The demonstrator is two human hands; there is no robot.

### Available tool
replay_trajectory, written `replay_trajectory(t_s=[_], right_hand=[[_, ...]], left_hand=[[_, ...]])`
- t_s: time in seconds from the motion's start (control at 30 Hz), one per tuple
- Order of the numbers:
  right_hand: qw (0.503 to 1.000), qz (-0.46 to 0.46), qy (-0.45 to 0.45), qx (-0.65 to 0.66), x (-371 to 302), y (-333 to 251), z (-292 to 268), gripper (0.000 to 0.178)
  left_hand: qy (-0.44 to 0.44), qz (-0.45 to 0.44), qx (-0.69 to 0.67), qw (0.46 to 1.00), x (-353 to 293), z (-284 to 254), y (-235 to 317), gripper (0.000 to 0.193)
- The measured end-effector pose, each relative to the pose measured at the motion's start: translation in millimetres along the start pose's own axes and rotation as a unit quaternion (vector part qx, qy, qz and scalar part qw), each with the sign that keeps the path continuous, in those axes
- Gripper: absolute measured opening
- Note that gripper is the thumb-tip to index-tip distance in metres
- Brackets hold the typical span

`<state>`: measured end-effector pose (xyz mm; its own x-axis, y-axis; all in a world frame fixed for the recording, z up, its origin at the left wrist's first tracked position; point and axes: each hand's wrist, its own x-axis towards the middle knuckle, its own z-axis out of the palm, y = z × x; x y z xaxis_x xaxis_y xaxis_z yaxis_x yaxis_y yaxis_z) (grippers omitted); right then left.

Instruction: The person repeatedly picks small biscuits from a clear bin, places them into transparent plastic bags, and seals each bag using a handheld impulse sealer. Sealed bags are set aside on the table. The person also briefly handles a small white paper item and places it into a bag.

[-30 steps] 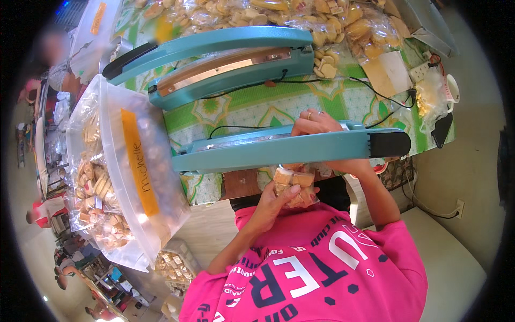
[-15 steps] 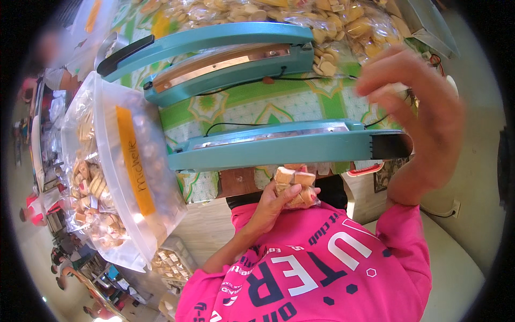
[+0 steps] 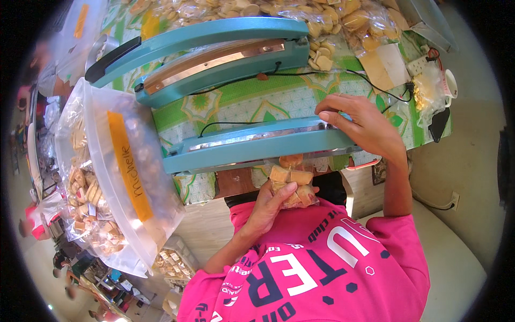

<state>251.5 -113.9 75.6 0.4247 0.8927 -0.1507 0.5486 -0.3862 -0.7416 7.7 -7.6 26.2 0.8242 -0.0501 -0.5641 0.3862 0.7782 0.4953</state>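
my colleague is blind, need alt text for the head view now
The left hand holds a clear plastic bag of light-brown baked pieces before a long teal sealer, with the right hand over the sealer's right end. Behind, a second teal sealer stands open on a green-and-white patterned tablecloth.

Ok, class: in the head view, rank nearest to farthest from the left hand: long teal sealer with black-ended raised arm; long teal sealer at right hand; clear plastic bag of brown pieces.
1. Plastic bag: in the left hand.
2. Sealer at the right hand: ahead, beyond the bag.
3. Sealer with raised arm: farther ahead, leftward.
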Motion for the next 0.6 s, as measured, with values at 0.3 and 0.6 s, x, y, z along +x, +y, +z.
replay_trajectory(t_s=[0.3,0.6], right_hand=[[0.999,-0.035,-0.016,0.025,-2.8,14.7,2.2,0.028],[0.997,0.036,-0.069,0.0,-1.9,-1.1,-4.7,0.032]], left_hand=[[0.024,-0.004,-0.008,1.0,-3.3,-0.6,-5.3,0.056],[-0.005,-0.018,-0.018,1.0,-1.0,-5.4,-7.1,0.053]])
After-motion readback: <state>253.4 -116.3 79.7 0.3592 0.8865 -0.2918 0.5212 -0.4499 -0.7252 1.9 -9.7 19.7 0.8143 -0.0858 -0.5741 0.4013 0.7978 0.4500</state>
